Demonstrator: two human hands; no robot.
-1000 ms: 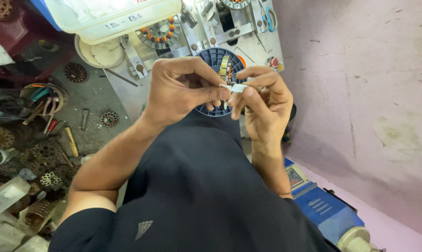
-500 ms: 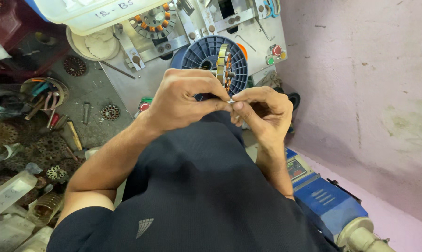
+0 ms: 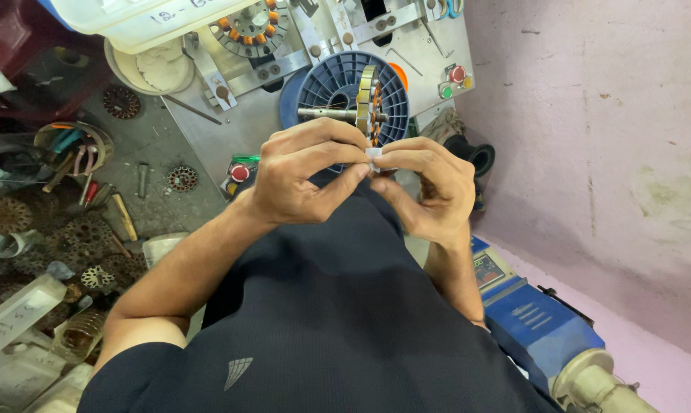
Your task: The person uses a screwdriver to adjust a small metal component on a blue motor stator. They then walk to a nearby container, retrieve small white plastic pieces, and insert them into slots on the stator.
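- The left hand (image 3: 303,180) and the right hand (image 3: 429,187) meet above the dark-shirted chest, fingertips pressed together, both pinching a small white piece (image 3: 373,155); what it is cannot be told.
- Just beyond the fingers, a ring-shaped metal stator with orange windings (image 3: 370,99) sits on a steel shaft (image 3: 326,114) before a blue ribbed plastic disc (image 3: 338,80).
- Farther off, a grey metal machine panel (image 3: 418,42) carries a red round button (image 3: 457,74).
- At the left, a round tin of hand tools (image 3: 71,145) stands on the cluttered bench.
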